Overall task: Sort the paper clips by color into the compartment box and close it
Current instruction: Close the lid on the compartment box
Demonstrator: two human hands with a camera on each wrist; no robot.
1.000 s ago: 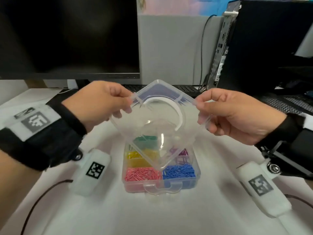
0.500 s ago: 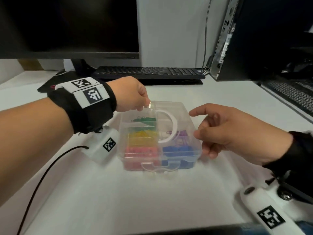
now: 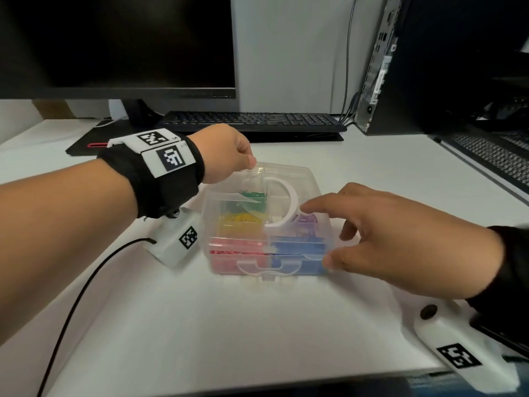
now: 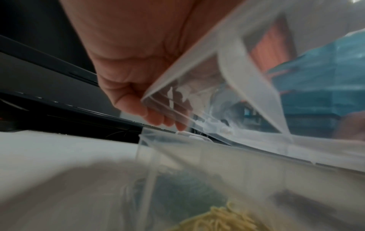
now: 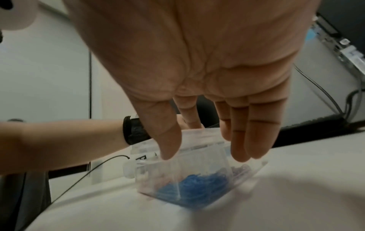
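Compartment box [image 3: 266,233] sits mid-counter [image 3: 200,325], clear plastic, toward the far half, just in front of the keyboard [image 3: 252,123]. Lid [image 3: 286,179] lowered over the box but not flat: left wrist view shows a gap along the far-left edge, lid still tilted above the base wall. White curved handle [image 3: 286,204] on lid top.

L hand [image 3: 226,156]: fingers curled, pinching lid's far-left corner. R hand [image 3: 386,239]: released, fingers spread and near-straight, hovering at box's right side; index tip close to the handle, thumb at the near-right corner. Contact w/ box: can't tell.

Clips sorted by colour inside: green [image 3: 252,196] far-left, yellow [image 3: 240,219] below it, red [image 3: 234,253] near-left, blue [image 3: 297,247] near-right, purple [image 3: 306,222] right.

Monitor [image 3: 114,44] at far edge, PC tower [image 3: 429,61] far-right corner.
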